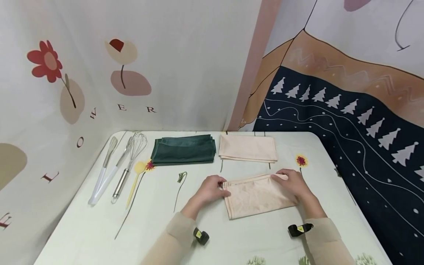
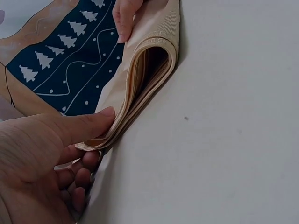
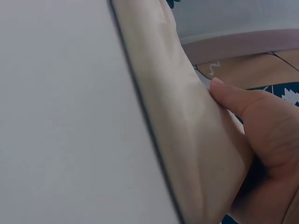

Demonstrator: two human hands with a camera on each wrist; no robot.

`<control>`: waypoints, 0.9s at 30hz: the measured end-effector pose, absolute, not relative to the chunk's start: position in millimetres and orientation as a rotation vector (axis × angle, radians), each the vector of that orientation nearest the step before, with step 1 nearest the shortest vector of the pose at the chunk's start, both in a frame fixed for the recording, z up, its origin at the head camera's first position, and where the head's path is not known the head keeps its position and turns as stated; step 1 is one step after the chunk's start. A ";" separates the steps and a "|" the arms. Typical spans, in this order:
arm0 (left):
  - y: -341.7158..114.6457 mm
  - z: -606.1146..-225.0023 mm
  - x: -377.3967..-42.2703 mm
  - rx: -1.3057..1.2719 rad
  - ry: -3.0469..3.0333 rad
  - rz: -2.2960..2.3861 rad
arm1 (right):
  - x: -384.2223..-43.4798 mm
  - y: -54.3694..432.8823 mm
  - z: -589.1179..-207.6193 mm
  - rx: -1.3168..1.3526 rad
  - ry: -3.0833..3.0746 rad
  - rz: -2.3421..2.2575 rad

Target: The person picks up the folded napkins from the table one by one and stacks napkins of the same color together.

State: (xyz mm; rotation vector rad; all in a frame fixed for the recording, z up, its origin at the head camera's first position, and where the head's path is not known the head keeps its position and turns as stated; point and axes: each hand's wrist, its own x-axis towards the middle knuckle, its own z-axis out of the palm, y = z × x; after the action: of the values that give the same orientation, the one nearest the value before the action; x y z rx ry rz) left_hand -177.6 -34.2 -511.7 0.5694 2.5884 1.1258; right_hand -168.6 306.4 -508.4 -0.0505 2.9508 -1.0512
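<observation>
A folded peach cloth (image 1: 260, 198) in several layers lies slightly aslant on the table, in front of the person. At its far left corner the left hand (image 1: 210, 189) pinches the layers. The left wrist view shows that thumb (image 2: 93, 127) on top and curled fingers beneath, with the fold (image 2: 154, 49) bulging into an open loop. On the opposite side the right hand (image 1: 294, 182) holds the far right corner. In the right wrist view its thumb (image 3: 233, 98) lies over the cloth's edge, and its other fingers are hidden behind the fabric.
Farther back lie a second folded peach cloth (image 1: 248, 149) and a folded dark green cloth (image 1: 183, 151). To the left are a metal whisk (image 1: 124, 180), a yellow spoon (image 1: 133, 184) and tongs (image 1: 101, 182) with pale handles. A patterned curtain (image 1: 185, 73) hangs behind the table.
</observation>
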 end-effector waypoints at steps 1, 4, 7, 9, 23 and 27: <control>-33.9 -511.6 -177.7 0.572 2.589 1.105 | -167.5 307.9 -509.0 -0.036 2.938 -1.062; -33.1 -512.2 -177.9 0.600 2.604 1.050 | -164.1 312.4 -510.7 0.026 2.895 -1.108; -32.7 -514.2 -177.4 0.638 2.623 1.025 | -160.6 316.1 -511.3 0.092 2.847 -1.143; -32.5 -515.5 -176.5 0.651 2.614 1.054 | -158.6 318.1 -511.1 0.125 2.798 -1.171; -29.8 -516.0 -167.4 0.296 2.212 1.639 | -144.4 338.0 -505.2 0.061 2.357 -1.359; -30.6 -519.6 -164.2 0.105 2.115 1.736 | -137.8 343.1 -503.5 -0.008 2.304 -1.385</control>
State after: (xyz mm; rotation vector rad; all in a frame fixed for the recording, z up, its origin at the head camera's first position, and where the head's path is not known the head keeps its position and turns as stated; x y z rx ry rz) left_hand -164.2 -30.6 -519.6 0.1052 2.1154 1.7365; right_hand -137.8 343.1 -503.5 -0.0077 2.3036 -1.3845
